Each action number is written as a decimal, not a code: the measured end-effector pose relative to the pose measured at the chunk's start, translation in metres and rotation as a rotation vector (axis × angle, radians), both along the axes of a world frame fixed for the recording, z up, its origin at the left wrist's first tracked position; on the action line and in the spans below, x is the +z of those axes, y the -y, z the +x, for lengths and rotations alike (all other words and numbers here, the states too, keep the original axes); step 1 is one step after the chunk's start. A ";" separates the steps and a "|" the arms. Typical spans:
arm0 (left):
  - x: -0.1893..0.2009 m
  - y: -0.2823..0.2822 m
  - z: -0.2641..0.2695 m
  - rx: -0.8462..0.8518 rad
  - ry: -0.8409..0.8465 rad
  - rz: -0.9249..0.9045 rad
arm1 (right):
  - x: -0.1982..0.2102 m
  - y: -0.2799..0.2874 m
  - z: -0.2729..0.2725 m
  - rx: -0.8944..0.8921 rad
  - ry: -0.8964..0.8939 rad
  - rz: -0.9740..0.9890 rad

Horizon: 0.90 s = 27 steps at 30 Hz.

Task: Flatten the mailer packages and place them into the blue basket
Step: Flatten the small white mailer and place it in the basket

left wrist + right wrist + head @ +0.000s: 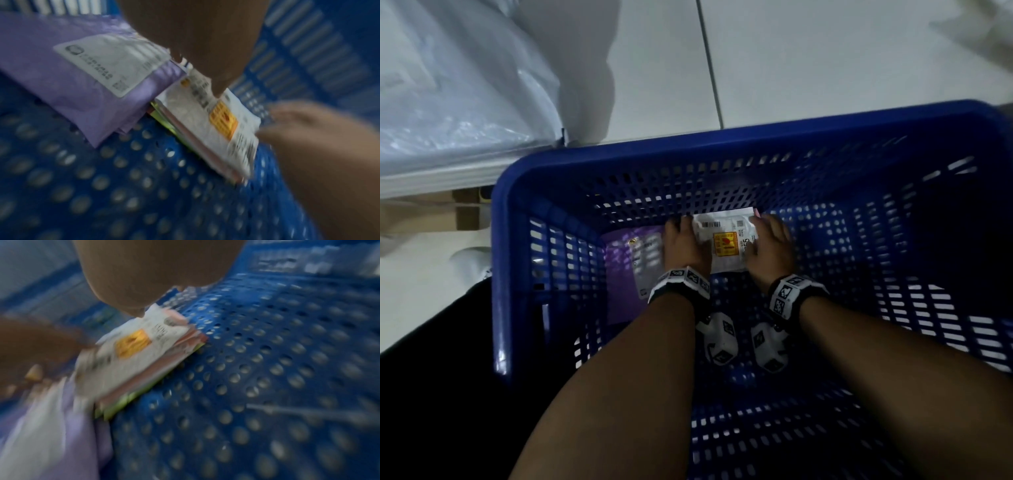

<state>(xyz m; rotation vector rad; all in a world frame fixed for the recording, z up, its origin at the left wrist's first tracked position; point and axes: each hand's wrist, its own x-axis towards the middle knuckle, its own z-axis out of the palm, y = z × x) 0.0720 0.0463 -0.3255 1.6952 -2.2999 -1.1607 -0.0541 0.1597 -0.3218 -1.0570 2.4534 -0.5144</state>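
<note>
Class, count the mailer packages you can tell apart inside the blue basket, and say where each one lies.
2. The white mailer lies at the far wall of the blue basket, between both hands. The purple mailer lies to its left. Pink and green edges beneath the white one may be more.

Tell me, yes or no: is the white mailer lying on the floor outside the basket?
No, the white mailer sits inside the blue basket.

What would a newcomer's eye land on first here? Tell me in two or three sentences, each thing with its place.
First, the blue basket filling the head view, both arms reaching down into it. At its floor the left hand and right hand flank a white mailer with a yellow label, which tops a small flat stack. Just left of it lies a purple mailer with a white shipping label.
</note>
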 end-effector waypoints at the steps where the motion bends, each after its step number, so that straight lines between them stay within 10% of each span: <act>1: 0.000 -0.002 -0.001 -0.071 0.004 -0.044 | -0.001 0.002 0.003 0.080 -0.026 0.012; 10: -0.026 0.024 0.000 -0.753 0.307 0.104 | -0.023 0.014 0.002 0.429 -0.096 0.230; 27: -0.037 0.032 -0.002 -0.745 0.358 -0.082 | -0.034 0.046 -0.012 0.404 0.009 0.483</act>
